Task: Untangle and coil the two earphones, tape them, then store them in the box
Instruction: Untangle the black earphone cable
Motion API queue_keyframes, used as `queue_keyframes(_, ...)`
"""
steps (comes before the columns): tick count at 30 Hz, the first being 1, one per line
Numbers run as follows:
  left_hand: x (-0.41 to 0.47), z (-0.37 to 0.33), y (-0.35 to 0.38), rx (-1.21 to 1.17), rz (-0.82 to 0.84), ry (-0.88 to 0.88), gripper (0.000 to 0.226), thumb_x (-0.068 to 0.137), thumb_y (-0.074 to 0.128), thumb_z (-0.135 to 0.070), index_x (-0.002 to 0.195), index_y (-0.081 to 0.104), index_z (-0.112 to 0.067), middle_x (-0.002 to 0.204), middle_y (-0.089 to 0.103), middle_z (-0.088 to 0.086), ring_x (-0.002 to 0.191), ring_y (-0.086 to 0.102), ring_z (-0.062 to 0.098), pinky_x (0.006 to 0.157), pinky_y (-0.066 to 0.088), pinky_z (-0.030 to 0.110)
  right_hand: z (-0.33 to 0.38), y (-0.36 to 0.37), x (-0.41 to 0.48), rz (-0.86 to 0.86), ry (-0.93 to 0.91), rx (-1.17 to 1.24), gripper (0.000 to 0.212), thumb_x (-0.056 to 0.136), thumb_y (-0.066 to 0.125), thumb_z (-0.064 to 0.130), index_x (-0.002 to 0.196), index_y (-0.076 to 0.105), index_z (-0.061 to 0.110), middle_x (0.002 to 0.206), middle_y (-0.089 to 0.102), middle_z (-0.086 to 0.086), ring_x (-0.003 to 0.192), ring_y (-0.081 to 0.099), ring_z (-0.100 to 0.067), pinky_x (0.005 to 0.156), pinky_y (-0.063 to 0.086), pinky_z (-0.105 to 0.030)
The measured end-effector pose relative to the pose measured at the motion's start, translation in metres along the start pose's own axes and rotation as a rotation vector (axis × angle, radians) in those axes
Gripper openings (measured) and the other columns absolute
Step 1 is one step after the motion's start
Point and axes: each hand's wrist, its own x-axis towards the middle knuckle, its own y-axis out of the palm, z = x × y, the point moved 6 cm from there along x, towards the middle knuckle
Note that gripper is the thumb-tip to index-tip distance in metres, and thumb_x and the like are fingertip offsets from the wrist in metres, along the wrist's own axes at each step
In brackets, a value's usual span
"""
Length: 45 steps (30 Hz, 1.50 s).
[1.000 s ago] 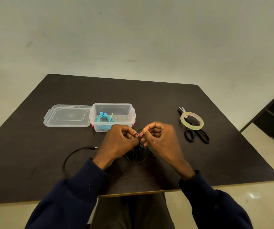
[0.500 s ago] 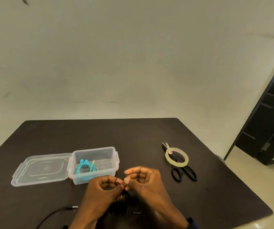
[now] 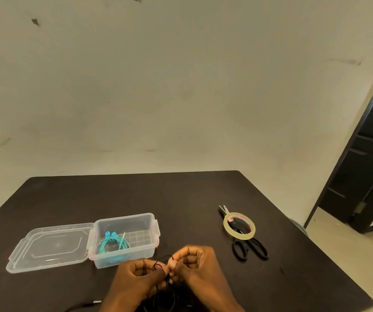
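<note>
Pinches the black earphone [image 3: 157, 264] with left hand [image 3: 136, 281] and right hand [image 3: 200, 272] pressed close together; risks cinching the knot tighter if tugged apart, or letting loops slip.

Your view tips up toward the wall [image 3: 181, 86], so your left hand [image 3: 133, 284] and right hand [image 3: 201, 273], pinching the black earphone [image 3: 156, 265], now sit at the bottom edge.

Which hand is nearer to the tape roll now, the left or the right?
Right. The right hand is below-left of the tape roll in the view, not touching it; the left hand is farther left, beside the right hand. Both pinch the black earphone.
</note>
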Motion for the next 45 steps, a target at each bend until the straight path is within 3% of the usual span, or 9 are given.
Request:
queue_keyframes(4,0.003,0.003,0.004,-0.016,0.013,0.006,0.022,0.066,0.09,-0.012,0.082,0.078,-0.002,0.079,0.078,0.011,0.075,0.075,0.022,0.061,0.056,0.023,0.002,0.0,0.0,-0.002,0.016,0.0,0.003,0.09,0.073,0.005,0.09,0.075,0.002,0.08,0.077,-0.011,0.068,0.073,-0.02,0.067,0.062,-0.032)
queue_keyframes(11,0.008,0.006,0.001,0.026,0.057,-0.03,0.013,0.074,0.085,0.0,0.083,0.076,0.0,0.079,0.077,0.015,0.077,0.074,0.027,0.068,0.06,0.028,-0.002,0.003,0.003,0.004,0.004,0.058,0.011,0.092,0.071,0.005,0.093,0.069,-0.006,0.081,0.077,-0.017,0.071,0.073,-0.03,0.07,0.061,-0.041)
queue_keyframes(16,0.003,0.004,0.001,-0.055,0.142,-0.04,0.017,0.072,0.083,0.007,0.088,0.078,0.004,0.091,0.075,0.025,0.096,0.072,0.042,0.099,0.053,0.054,0.001,-0.001,0.001,-0.021,-0.055,0.031,0.008,0.095,0.065,0.001,0.091,0.069,-0.004,0.078,0.076,-0.016,0.065,0.07,-0.027,0.063,0.061,-0.034)
queue_keyframes(22,-0.01,-0.005,-0.001,-0.036,0.123,0.06,0.017,0.082,0.077,0.002,0.099,0.075,-0.001,0.091,0.078,0.016,0.09,0.076,0.03,0.084,0.061,0.035,0.003,-0.004,0.001,-0.03,-0.107,0.044,0.006,0.094,0.064,-0.003,0.091,0.069,-0.003,0.077,0.074,-0.017,0.065,0.07,-0.022,0.061,0.06,-0.032)
queue_keyframes(26,-0.013,-0.01,-0.004,-0.023,0.082,0.128,0.014,0.087,0.073,0.001,0.099,0.075,-0.004,0.09,0.077,0.017,0.088,0.075,0.032,0.079,0.062,0.034,0.004,-0.004,0.002,-0.046,-0.107,0.146,0.009,0.096,0.063,-0.003,0.095,0.064,-0.012,0.078,0.069,-0.029,0.061,0.068,-0.025,0.059,0.062,-0.034)
queue_keyframes(30,-0.016,-0.016,0.0,0.034,0.1,0.214,0.015,0.088,0.073,-0.002,0.102,0.074,-0.009,0.091,0.078,0.011,0.086,0.077,0.028,0.081,0.063,0.041,0.007,-0.006,0.003,-0.053,-0.111,0.153,0.009,0.096,0.062,-0.003,0.095,0.063,-0.011,0.073,0.07,-0.023,0.056,0.067,-0.022,0.057,0.062,-0.033)
queue_keyframes(36,-0.014,-0.009,0.0,-0.034,0.185,0.14,0.023,0.084,0.078,-0.005,0.105,0.07,-0.003,0.096,0.077,0.013,0.089,0.076,0.028,0.083,0.062,0.039,0.007,-0.002,-0.001,-0.074,-0.124,0.127,0.005,0.096,0.063,0.0,0.095,0.066,-0.005,0.074,0.072,-0.021,0.057,0.068,-0.023,0.053,0.059,-0.029)
queue_keyframes(40,-0.01,-0.008,-0.003,-0.213,0.226,0.14,0.031,0.08,0.079,-0.007,0.109,0.07,-0.001,0.103,0.075,0.018,0.101,0.074,0.033,0.093,0.058,0.045,0.017,-0.001,-0.001,-0.061,-0.184,0.139,0.007,0.09,0.071,0.003,0.097,0.071,0.003,0.082,0.076,-0.014,0.069,0.073,-0.023,0.061,0.06,-0.028)
queue_keyframes(45,-0.009,-0.012,-0.007,-0.097,0.148,0.22,0.022,0.08,0.08,-0.007,0.101,0.074,-0.01,0.095,0.077,0.011,0.091,0.075,0.024,0.075,0.06,0.028,0.024,0.0,-0.006,-0.062,-0.253,0.037,0.01,0.082,0.08,0.005,0.091,0.077,0.008,0.085,0.078,-0.006,0.076,0.075,-0.021,0.07,0.06,-0.027)
